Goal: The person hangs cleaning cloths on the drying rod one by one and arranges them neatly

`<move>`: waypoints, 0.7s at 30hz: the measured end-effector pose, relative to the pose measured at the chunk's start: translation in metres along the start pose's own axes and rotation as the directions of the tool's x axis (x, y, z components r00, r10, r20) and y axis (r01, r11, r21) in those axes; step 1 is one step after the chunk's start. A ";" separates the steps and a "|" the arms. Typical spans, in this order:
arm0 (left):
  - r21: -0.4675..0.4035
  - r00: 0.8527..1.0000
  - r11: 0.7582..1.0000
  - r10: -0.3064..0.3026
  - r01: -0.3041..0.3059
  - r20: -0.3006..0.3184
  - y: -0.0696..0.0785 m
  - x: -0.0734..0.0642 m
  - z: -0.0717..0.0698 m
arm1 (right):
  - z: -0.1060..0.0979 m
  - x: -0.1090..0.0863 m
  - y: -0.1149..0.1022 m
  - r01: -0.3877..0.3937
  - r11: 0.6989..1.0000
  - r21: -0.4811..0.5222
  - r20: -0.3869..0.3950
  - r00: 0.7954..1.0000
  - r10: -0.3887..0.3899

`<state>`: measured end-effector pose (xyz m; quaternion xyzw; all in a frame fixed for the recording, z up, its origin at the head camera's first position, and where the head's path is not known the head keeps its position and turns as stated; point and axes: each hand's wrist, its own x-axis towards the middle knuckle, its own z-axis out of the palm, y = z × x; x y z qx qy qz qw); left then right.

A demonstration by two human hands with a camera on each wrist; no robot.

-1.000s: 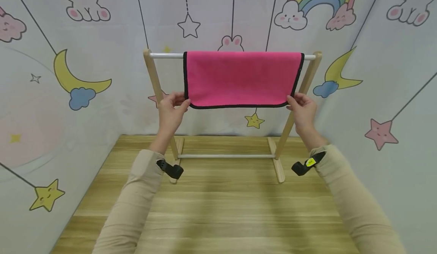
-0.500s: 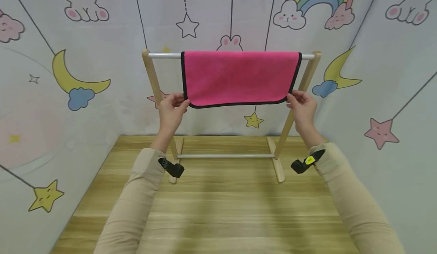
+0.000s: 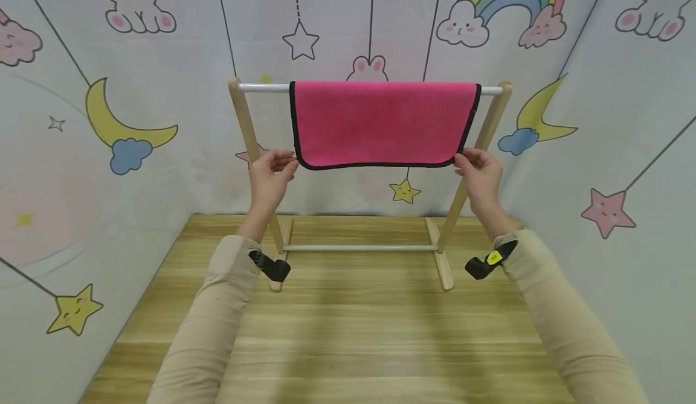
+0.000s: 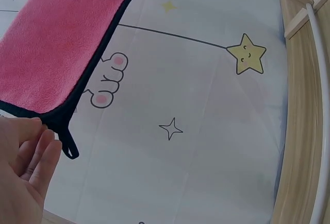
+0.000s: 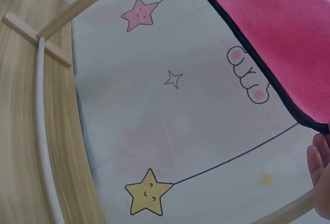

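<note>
A pink towel [image 3: 386, 123] with black trim hangs folded over the upper white bar [image 3: 264, 88] of a wooden rack. My left hand [image 3: 267, 180] is at its lower left corner, fingers loosely bent, fingertips right beside the trim. In the left wrist view, a black hanging loop [image 4: 69, 144] sticks out at the corner next to the left fingers [image 4: 46, 157]. My right hand [image 3: 481, 177] pinches the lower right corner, thumb in front; the fingers behind are partly hidden. Only part of the right fingers [image 5: 317, 157] shows in the right wrist view.
The rack has a wooden leg [image 3: 244, 120] on the left, another leg [image 3: 492, 120] on the right, and a lower white bar [image 3: 359, 248]. It stands on a wood-grain surface [image 3: 370, 331]. Printed walls [image 3: 206, 150] with cartoon moons and stars enclose it at the back and sides.
The left thumb has moved from the front of the towel's corner to just outside its edge. The right hand keeps its place, and the towel's lower edge has shifted slightly.
</note>
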<state>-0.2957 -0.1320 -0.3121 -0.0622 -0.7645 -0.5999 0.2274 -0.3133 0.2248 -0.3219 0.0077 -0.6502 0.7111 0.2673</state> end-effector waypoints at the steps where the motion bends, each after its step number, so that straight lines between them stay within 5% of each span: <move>1: 0.009 1.000 1.000 0.002 -0.002 -0.002 -0.004 0.002 0.000 | -0.001 0.000 0.000 -0.001 1.000 0.003 0.001 1.000 0.001; 12: 0.147 0.998 0.988 0.050 -0.053 0.025 -0.019 -0.004 -0.010 | -0.016 -0.003 0.003 -0.032 0.998 -0.052 0.088 0.995 0.036; 16: 0.215 0.996 0.974 0.054 -0.067 0.069 -0.027 -0.014 -0.020 | -0.026 -0.008 0.008 0.016 0.982 -0.187 0.137 0.990 0.010; 19: 0.272 0.991 0.957 0.071 -0.099 0.111 -0.038 -0.026 -0.030 | -0.040 -0.015 0.015 0.151 0.896 -0.418 0.260 0.965 -0.041; 21: 0.292 0.987 0.950 0.072 -0.111 0.141 -0.047 -0.035 -0.038 | -0.050 -0.021 0.023 0.294 0.778 -0.555 0.385 0.920 -0.073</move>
